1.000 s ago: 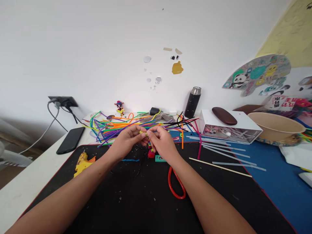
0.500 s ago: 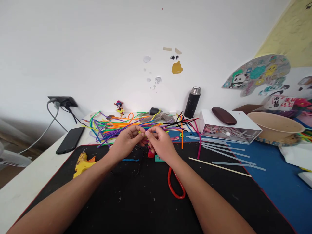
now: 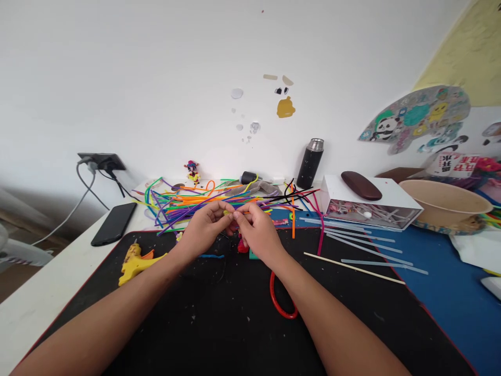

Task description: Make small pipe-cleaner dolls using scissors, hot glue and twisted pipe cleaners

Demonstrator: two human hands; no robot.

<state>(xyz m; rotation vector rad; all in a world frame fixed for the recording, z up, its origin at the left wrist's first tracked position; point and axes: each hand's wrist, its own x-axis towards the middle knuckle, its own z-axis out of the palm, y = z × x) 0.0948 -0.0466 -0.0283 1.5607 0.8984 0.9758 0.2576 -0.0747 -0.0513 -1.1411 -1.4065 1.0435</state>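
Observation:
My left hand (image 3: 207,225) and my right hand (image 3: 258,228) meet over the back part of the black mat (image 3: 219,324). Their thumbs and fingers pinch a small yellow pipe cleaner (image 3: 227,212), mostly hidden by the fingertips. Just below the fingers lies something small and red-pink (image 3: 242,245), partly covered by my right hand. A teal piece (image 3: 253,255) peeks out beside my right wrist. The red loop handle (image 3: 282,308) rests under my right forearm, and a short blue pipe cleaner (image 3: 212,256) lies near my left wrist.
Many coloured pipe cleaners (image 3: 176,206) are heaped behind the hands. A yellow glue gun (image 3: 135,263) and a phone (image 3: 113,224) lie left. Right are clear glue sticks (image 3: 368,245), a wooden stick (image 3: 352,268), a black flask (image 3: 310,164), a white box (image 3: 391,196) and a beige bowl (image 3: 446,206).
Both hands stay together, pinching the yellow pipe cleaner, with only slight finger movement. The right hand covers a little more of the teal piece. The view has shifted slightly.

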